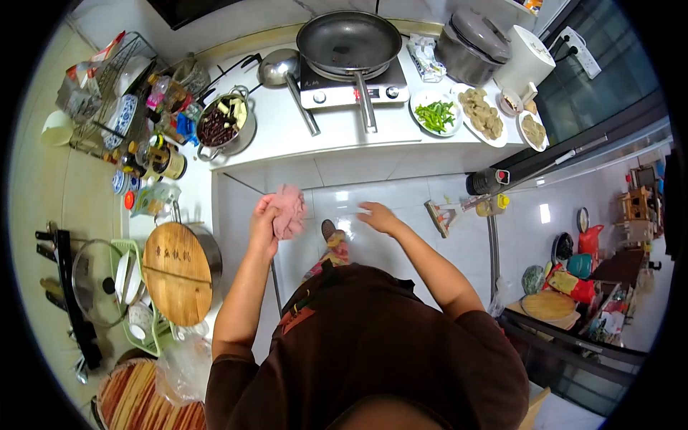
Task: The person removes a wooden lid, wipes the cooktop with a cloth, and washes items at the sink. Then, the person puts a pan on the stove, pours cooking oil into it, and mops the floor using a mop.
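Observation:
My left hand [266, 221] grips a crumpled pink cloth [289, 212] in front of my body, above the floor. To the right of it, my right hand [378, 217] hangs in the air with its fingers stretched out, holding nothing. Beyond both hands, a dark frying pan [348, 43] rests on an induction cooker [322, 92], its handle pointing toward me. A metal ladle [281, 69] lies left of the cooker. Farther left stands a steel pot [236, 140] with dark red pieces and pale chunks in it.
Plates of green peppers [436, 116] and greyish pieces [481, 115] sit right of the cooker, before a rice cooker [469, 50]. Bottles [168, 161] and a wooden-lidded pot [177, 275] line the left counter. A mop-like tool [440, 218] touches the floor on the right.

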